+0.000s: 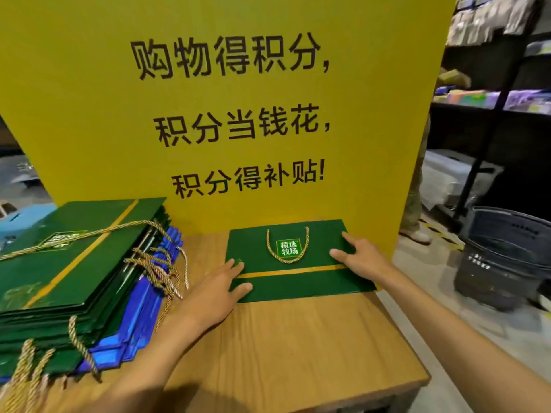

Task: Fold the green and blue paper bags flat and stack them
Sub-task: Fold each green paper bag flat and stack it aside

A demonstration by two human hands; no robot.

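A tall yellow sign (89, 114) with black Chinese lettering stands at the back of the wooden counter (298, 338); right of the sign, dark shelving (489, 120) holds coloured packets, with a dark basket (507, 263) on the floor below; left of the sign sits a pale blue box (26, 216).

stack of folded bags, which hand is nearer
Left. The left hand rests on the left edge of the single green bag, beside the stack; the right hand is on its right side.
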